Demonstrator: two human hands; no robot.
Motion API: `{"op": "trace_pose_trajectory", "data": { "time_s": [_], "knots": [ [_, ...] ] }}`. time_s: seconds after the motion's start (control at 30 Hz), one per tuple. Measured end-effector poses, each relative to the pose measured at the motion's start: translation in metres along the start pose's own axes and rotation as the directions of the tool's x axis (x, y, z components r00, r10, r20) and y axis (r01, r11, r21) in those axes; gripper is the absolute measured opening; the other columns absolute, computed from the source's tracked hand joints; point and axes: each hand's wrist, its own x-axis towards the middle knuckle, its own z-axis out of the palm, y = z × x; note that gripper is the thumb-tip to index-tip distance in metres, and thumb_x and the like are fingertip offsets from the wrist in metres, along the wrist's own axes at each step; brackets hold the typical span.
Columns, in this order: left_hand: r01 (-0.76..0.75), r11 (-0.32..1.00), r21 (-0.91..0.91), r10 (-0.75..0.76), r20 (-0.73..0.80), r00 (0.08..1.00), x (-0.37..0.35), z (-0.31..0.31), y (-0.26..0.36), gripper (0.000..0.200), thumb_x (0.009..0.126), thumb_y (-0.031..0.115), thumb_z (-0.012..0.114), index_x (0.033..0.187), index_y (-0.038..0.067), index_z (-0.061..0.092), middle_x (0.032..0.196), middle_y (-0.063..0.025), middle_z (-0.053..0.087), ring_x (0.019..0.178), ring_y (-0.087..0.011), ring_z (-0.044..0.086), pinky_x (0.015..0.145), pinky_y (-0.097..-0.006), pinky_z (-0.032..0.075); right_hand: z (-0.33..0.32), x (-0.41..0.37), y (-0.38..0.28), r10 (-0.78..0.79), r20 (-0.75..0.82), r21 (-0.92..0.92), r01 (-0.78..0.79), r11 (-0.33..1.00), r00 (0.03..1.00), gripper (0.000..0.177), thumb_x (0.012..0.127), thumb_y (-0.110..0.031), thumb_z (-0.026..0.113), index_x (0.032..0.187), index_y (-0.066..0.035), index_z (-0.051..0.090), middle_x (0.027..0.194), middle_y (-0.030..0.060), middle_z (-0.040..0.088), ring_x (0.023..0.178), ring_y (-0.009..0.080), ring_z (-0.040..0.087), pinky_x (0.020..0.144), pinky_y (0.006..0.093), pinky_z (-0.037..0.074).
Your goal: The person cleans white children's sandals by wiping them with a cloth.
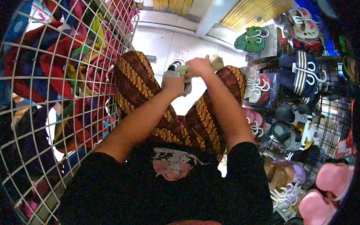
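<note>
My left hand [175,85] is closed low between my knees, its knuckles just below a pale grey-green cloth [217,63]. My right hand [200,68] sits higher and further right, fingers wrapped round the same cloth. One bunched end sticks out to the right of that hand, and another part shows between the two fists. Under and behind my left hand is a grey and black shoe or sandal [174,66], mostly covered by my fingers.
On my left stands a white wire grid [50,82] with colourful footwear behind it. To my right, sandals on white hangers, including a green pair [252,39], a navy striped pair [298,72] and a pink pair [318,210], hang on a dark rack. White floor tiles [158,42] lie ahead.
</note>
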Motion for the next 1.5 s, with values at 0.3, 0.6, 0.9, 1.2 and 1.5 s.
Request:
{"op": "trace_pose_trajectory", "data": {
  "time_s": [0.3,0.6,0.9,1.2,1.5],
  "knots": [
    [-0.037,0.989,0.147,0.042,-0.033,0.999,0.026,0.021,0.008,0.073,0.063,0.055,0.080,0.117,0.011,0.059,0.086,-0.0097,0.070,0.082,-0.0300,0.068,0.078,-0.0480,0.048,0.035,0.030,0.011,0.057,-0.026,0.065,-0.056,0.996,0.998,0.034,0.076,-0.032,0.073,0.110,-0.029,0.067,0.100,0.0014,0.070,0.102,0.0212,0.064,0.098,0.0628,0.031],
    [0.103,0.990,-0.100,-0.101,0.030,0.994,0.047,0.033,-0.004,0.076,0.063,0.051,0.082,0.125,0.018,0.053,0.096,-0.0111,0.070,0.093,-0.0301,0.067,0.082,-0.0439,0.049,0.034,0.042,0.007,0.196,-0.186,0.191,-0.160,0.969,0.963,0.030,0.078,-0.022,0.068,0.107,-0.027,0.068,0.098,0.0032,0.069,0.103,0.0237,0.062,0.098,0.0605,0.031],
    [0.018,0.999,-0.035,-0.019,-0.023,1.000,0.043,0.022,-0.001,0.071,0.062,0.052,0.083,0.118,0.017,0.059,0.095,-0.0111,0.069,0.091,-0.0303,0.067,0.080,-0.0422,0.049,0.030,0.049,0.011,0.184,-0.082,0.200,-0.165,0.966,0.979,0.028,0.079,-0.023,0.068,0.107,-0.028,0.069,0.101,0.0021,0.069,0.105,0.0231,0.061,0.097,0.0644,0.029],
    [0.131,0.982,-0.134,-0.122,0.077,0.990,0.049,0.040,-0.002,0.078,0.063,0.058,0.079,0.120,0.011,0.052,0.097,-0.0136,0.069,0.093,-0.0315,0.067,0.079,-0.0443,0.050,0.032,0.045,0.007,0.129,-0.115,0.238,-0.099,0.966,0.985,0.022,0.082,-0.025,0.064,0.103,-0.024,0.071,0.105,0.0036,0.068,0.111,0.0247,0.060,0.099,0.0705,0.023],
    [0.118,0.971,-0.210,-0.126,-0.024,0.992,0.048,0.051,-0.008,0.080,0.060,0.055,0.081,0.120,0.010,0.052,0.091,-0.0130,0.069,0.089,-0.0307,0.067,0.078,-0.0448,0.050,0.034,0.038,0.004,0.208,-0.027,0.146,-0.202,0.968,0.978,0.028,0.083,-0.018,0.061,0.110,-0.024,0.067,0.112,0.0049,0.067,0.114,0.0284,0.059,0.100,0.0787,0.012]
  ]
}}
